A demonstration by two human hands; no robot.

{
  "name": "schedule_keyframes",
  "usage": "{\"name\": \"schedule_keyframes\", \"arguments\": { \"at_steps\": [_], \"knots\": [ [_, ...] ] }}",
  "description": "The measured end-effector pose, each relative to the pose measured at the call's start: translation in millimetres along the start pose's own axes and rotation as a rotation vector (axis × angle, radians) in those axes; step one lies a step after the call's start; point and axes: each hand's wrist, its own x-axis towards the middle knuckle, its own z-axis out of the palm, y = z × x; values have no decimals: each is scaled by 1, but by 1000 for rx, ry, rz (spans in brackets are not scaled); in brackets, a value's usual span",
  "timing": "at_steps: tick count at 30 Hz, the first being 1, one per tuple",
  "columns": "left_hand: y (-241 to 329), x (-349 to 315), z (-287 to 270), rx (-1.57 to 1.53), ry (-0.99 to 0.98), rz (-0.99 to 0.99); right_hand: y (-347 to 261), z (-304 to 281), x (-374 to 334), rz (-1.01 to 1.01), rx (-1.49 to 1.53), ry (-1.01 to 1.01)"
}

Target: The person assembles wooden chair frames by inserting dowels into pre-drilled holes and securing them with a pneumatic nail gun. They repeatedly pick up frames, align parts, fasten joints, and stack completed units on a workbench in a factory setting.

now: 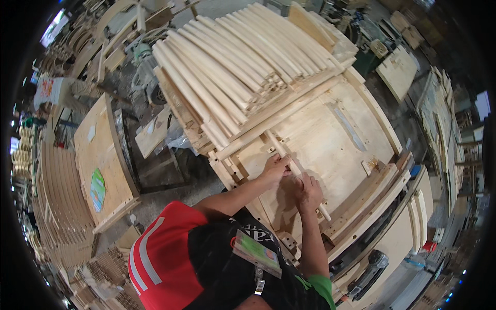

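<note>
A slim round wooden dowel (277, 144) lies slantwise over the plywood bench top (330, 150), in front of my body. My left hand (276, 170) grips it near its middle, fingertips closed on the wood. Closer to its near end, my right hand (310, 194) is also closed around the dowel, its fingers bent over the top. The palm sides of both hands are hidden. Just beyond the bench top, many similar pale dowels (227, 62) are stacked side by side in a wide pile.
Wooden rails (289, 119) border the bench top. A black handheld tool (371, 268) rests on a board at the lower right. On the left stands a plywood-topped table (103, 160) with a green sheet (97, 190). Another person (59, 93) is at the far left.
</note>
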Motion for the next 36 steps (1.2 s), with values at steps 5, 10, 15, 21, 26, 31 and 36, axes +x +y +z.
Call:
{"name": "schedule_keyframes", "arguments": {
  "at_steps": [5, 10, 15, 21, 26, 31, 36],
  "knots": [
    [7, 8, -8, -3, -201, 97, 14, -1, -1, -4, 219, 2],
    [41, -4, -4, 341, -159, -21, 6, 2, 2, 81, 108, 11],
    [48, -15, -3, 599, -291, -126, -14, -23, -8, 246, 45, 59],
    [38, -32, -3, 710, -484, -43, -31, -104, -98, 484, 56, 435],
    [29, -24, 88, 819, -670, 243, -22, -149, -167, 631, -199, 605],
    [10, -15, 271, 966, -918, 687, -12, -136, -180, 681, -244, 641],
    [-44, 0, 444, 1292, -1011, 1218, -4, -125, -180, 728, -149, 704]
  ]
}}
